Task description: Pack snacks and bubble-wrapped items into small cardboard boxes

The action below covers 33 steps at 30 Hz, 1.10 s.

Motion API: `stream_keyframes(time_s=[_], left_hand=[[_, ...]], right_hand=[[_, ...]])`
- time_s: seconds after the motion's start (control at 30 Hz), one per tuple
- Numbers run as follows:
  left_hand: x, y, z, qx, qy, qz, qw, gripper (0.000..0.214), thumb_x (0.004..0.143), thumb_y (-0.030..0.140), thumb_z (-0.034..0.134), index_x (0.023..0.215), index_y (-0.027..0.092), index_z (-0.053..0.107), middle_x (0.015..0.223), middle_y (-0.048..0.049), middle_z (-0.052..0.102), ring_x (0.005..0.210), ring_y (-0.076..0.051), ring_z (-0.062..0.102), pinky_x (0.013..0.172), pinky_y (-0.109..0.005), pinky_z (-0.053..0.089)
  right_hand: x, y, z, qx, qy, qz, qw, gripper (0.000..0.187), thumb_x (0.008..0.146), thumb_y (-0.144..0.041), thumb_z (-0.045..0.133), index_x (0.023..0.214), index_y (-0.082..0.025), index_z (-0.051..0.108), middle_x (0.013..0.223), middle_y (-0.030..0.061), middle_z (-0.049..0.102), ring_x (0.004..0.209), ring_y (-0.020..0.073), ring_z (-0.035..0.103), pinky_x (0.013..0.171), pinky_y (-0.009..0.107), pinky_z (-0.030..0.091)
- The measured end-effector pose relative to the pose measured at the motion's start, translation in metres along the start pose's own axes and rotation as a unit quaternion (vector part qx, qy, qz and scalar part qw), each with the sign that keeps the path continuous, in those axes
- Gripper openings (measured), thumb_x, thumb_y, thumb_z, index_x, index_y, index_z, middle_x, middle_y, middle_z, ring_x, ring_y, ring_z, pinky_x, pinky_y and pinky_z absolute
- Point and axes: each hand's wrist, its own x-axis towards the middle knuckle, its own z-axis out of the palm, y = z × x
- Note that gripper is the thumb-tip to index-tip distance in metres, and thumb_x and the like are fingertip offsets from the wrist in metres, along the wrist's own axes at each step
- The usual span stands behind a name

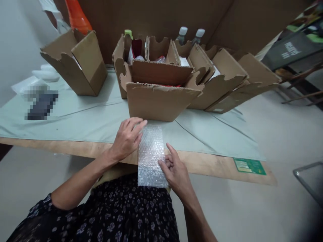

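Observation:
A flat strip of clear bubble wrap lies over the table's front edge, its lower end hanging above my lap. My left hand is at its upper left edge, fingers loosely bent and apart, the fingertips near the front cardboard box. At the right edge, my right hand has its thumb on top of the wrap. The index finger stretches out and the other fingers curl in at the edge, closed on it. Just beyond the strip stands a cardboard bin with something red inside.
Several more open cardboard bins stand behind and to the right. A separate cardboard bin is at left, near a pixelated dark object and plastic packets. White-capped bottles rise at the back. A green card is at the right front edge.

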Motion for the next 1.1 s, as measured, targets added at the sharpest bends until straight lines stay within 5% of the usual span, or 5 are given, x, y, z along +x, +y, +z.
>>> stream_keyframes(time_s=[0.3, 0.5, 0.67, 0.87, 1.1], left_hand=[[-0.108, 0.038, -0.02, -0.061, -0.203, 0.075, 0.974, 0.07, 0.082, 0.001, 0.057, 0.149, 0.022, 0.048, 0.16, -0.0143, 0.043, 0.153, -0.036, 0.03, 0.122, -0.061, 0.033], [-0.09, 0.048, 0.001, -0.175, -0.032, -0.016, 0.984, 0.026, 0.091, 0.004, 0.058, 0.109, 0.019, 0.069, 0.098, -0.0056, 0.075, 0.099, -0.021, 0.067, 0.09, -0.039, 0.056], [-0.077, 0.045, 0.003, -0.212, -0.033, -0.157, 0.964, 0.024, 0.093, 0.013, 0.061, 0.115, 0.019, 0.069, 0.097, -0.0044, 0.074, 0.087, -0.018, 0.068, 0.079, -0.032, 0.057], [-0.072, 0.046, 0.012, -0.093, -0.02, -0.149, 0.984, 0.039, 0.093, 0.015, 0.059, 0.132, 0.015, 0.06, 0.085, -0.0031, 0.067, 0.079, -0.019, 0.063, 0.075, -0.035, 0.056], [-0.072, 0.045, 0.013, -0.023, -0.034, -0.132, 0.99, 0.05, 0.095, 0.015, 0.057, 0.144, 0.016, 0.047, 0.101, -0.0078, 0.067, 0.094, -0.024, 0.062, 0.086, -0.042, 0.056]], right_hand=[[0.003, 0.0, 0.001, 0.066, -0.002, 0.016, 0.998, 0.057, 0.096, -0.036, 0.056, 0.15, -0.021, 0.048, 0.091, 0.0039, 0.072, 0.071, 0.0172, 0.068, 0.069, 0.034, 0.056], [-0.015, 0.014, -0.024, 0.021, 0.061, -0.067, 0.996, 0.048, 0.097, -0.033, 0.059, 0.144, -0.024, 0.055, 0.109, 0.008, 0.073, 0.087, 0.0194, 0.071, 0.076, 0.036, 0.06], [-0.018, 0.017, -0.031, -0.062, 0.004, -0.198, 0.978, 0.077, 0.09, -0.035, 0.071, 0.158, -0.031, 0.035, 0.156, 0.0108, 0.05, 0.141, 0.0314, 0.05, 0.11, 0.052, 0.049], [0.02, 0.014, 0.008, -0.105, 0.1, -0.176, 0.974, 0.042, 0.098, -0.025, 0.058, 0.14, -0.024, 0.056, 0.098, 0.0046, 0.074, 0.092, 0.023, 0.069, 0.088, 0.043, 0.056], [0.005, 0.01, -0.005, -0.198, 0.137, -0.326, 0.914, 0.037, 0.094, -0.021, 0.065, 0.131, -0.023, 0.06, 0.125, 0.0128, 0.069, 0.118, 0.029, 0.064, 0.094, 0.047, 0.051]])
